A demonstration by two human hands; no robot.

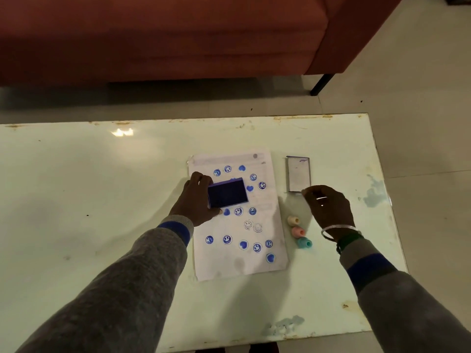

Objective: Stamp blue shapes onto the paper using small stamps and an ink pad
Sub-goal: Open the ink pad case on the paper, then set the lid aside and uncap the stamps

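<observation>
A white paper (254, 266) lies on the table, covered with several blue stamped faces and hearts. My left hand (196, 200) holds the open blue ink pad (227, 193) just above the paper's upper half. The pad's lid (298, 174) lies flat to the right of the paper. My right hand (328, 207) hovers at the lid's near edge, fingers curled, apparently with nothing in them. Three small stamps lie on their sides between the paper and my right wrist: a cream one (293, 220), a pink one (298, 232) and a teal one (304, 242).
The pale green table (102, 200) has chipped, worn patches near its front right edge. A red-brown sofa (178, 34) stands beyond the table's far edge, with a black leg (321, 84) on the tiled floor.
</observation>
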